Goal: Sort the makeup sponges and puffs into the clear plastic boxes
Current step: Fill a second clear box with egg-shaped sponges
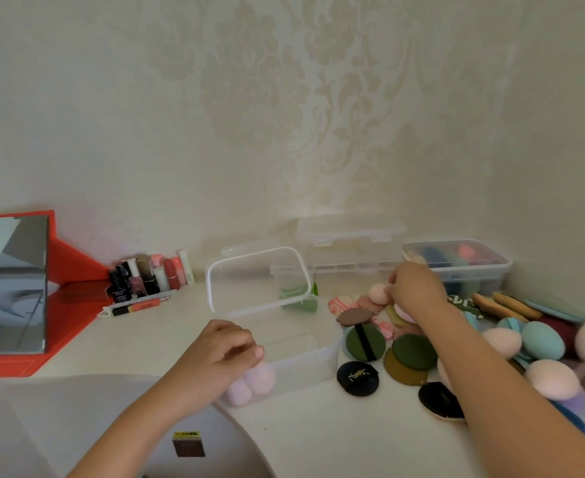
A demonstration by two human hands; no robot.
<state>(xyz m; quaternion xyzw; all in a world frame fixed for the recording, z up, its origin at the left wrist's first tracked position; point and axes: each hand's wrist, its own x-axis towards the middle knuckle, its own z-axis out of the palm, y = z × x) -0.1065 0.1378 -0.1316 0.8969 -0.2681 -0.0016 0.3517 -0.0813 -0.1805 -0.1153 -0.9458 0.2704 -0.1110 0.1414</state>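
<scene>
My left hand (pixel 222 350) curls over the near-left rim of a low clear plastic box (pixel 305 360) that holds pale pink sponges (pixel 253 381). Farther back on the right, my right hand (pixel 418 288) pinches a peach-pink egg-shaped sponge (pixel 378 293) lying among flat puffs. Around my right forearm lie green round puffs (pixel 413 351), black round puffs (pixel 357 378), a blue sponge (pixel 543 339) and more pink sponges (pixel 553 379). My forearm hides part of this pile.
A clear container with a white rim (pixel 260 281) stands tilted behind the low box, with something green beside it. A closed clear box (pixel 349 246) and a lidded box of puffs (pixel 456 260) sit by the wall. A red-framed mirror (pixel 11 288) and cosmetics (pixel 153 277) stand at left.
</scene>
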